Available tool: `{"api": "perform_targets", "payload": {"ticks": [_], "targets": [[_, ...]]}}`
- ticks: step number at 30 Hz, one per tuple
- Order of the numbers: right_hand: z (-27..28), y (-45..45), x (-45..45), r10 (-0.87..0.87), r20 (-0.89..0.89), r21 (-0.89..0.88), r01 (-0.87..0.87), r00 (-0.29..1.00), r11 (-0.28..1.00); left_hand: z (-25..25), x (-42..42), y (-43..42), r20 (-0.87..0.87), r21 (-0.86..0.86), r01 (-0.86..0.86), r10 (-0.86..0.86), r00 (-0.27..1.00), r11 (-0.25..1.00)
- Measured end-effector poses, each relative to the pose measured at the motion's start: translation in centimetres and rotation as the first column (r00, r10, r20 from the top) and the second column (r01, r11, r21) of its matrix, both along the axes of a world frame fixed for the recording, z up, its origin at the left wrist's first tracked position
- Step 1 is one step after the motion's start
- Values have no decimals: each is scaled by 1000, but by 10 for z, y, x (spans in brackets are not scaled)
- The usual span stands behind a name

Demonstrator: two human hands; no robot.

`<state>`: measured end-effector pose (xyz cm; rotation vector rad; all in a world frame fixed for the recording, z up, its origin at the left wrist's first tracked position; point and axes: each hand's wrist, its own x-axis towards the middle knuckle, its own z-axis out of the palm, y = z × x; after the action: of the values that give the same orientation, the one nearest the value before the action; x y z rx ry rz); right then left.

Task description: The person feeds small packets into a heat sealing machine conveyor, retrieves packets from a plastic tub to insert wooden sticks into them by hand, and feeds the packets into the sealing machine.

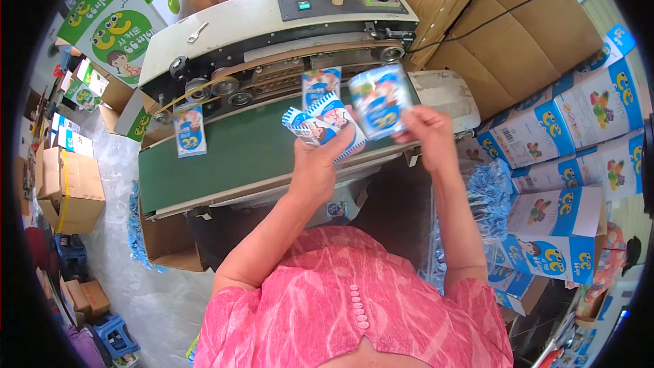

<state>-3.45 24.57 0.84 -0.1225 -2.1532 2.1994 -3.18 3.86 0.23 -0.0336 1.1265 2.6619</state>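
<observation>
My left hand (317, 163) is closed round a few blue-and-white printed packets (332, 123), held above the green conveyor belt (238, 146). Between the thumb and fingers of my right hand (429, 131) is one more packet (380, 102), upright and smeared by motion, near the sealing band. Another packet (321, 85) stands at the band sealer (272, 34), just behind my left hand and partly hidden by what it holds. Farther left, a packet (190, 131) hangs from the sealer's band over the belt, apart from both hands.
Green-lit switches and a dial sit on the sealer's control panel (340, 0). Printed cartons (565, 123) are stacked at the right, above a heap of blue-and-white wrappers (487, 197). Green cartons (112, 24) stand at the left. Below the belt is an open cardboard box (170, 242).
</observation>
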Motion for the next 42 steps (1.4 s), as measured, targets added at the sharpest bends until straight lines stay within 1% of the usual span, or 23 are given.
{"api": "perform_targets", "payload": {"ticks": [1,2,5,6,10,13,14,16,17,18,21,22,25,26,29,30,33,34,37,38,40,41,42], "targets": [[1,10,-3,-111,16,-28,112,994,993,0,0,-1,-2,0,-1,1,1000,1000],[1,18,-7,-114,13,-29,114,993,993,-1,-2,-3,-1,-26,14,-14,1000,1000],[6,35,-19,-256,69,-66,260,964,963,-1,-4,-2,2,-75,53,-53,999,996],[5,37,-18,-256,67,-63,260,964,963,0,-5,1,-5,-71,61,-62,998,996],[4,13,-5,-156,41,-67,159,987,985,2,-8,11,-31,-87,58,-60,998,995],[6,-12,7,-40,11,8,40,999,999,0,-10,13,-84,-133,76,-88,993,988],[6,-12,7,-42,7,10,42,999,999,-4,-11,12,-82,-123,27,-37,996,992],[5,-8,4,-156,32,-85,158,987,984,-10,-12,12,-74,-107,-72,64,995,992],[6,-4,0,-212,45,-132,216,976,967,-10,-12,10,-78,-105,-69,61,995,992],[4,5,-6,-217,38,-130,220,975,967,-10,-13,5,-102,-112,-79,68,992,991],[-14,42,-31,-325,82,-80,332,942,940,-9,-10,-2,-148,-125,-96,77,986,988],[-19,45,-38,-327,79,-79,333,942,940,-8,-8,-3,-163,-133,-94,72,984,987],[-20,44,-52,-273,154,-8,278,950,961,-6,-6,-5,-195,-151,-94,63,979,984],[-21,43,-57,-274,153,-8,278,949,960,-6,-6,-5,-199,-149,-88,57,978,985],[-23,27,-65,-148,216,6,150,965,989,-8,-2,-4,-200,-150,-69,38,979,986],[-20,23,-64,-147,219,6,149,965,989,-6,-2,-5,-200,-149,-65,35,979,987],[-7,7,-55,-196,137,285,151,971,947,-4,-2,-9,-200,-152,-75,44,979,986],[-2,1,-47,-190,139,282,145,972,948,-5,-3,-11,-204,-171,-82,46,978,982],[6,-18,-10,56,-53,109,-50,997,993,-8,-5,-12,-212,-207,-92,47,976,974],[3,-23,-3,51,-51,108,-45,997,993,-10,-5,-13,-210,-213,-73,27,977,974],[-5,-25,10,158,-25,99,-155,987,983,-10,-6,-7,-206,-221,-27,-19,978,975],[-7,-24,12,212,-14,94,-210,977,973,-10,-6,-5,-206,-218,-20,-26,978,976],[-8,-17,11,206,-14,97,-204,978,974,-8,-5,-3,-178,-219,-46,6,984,975]]}}
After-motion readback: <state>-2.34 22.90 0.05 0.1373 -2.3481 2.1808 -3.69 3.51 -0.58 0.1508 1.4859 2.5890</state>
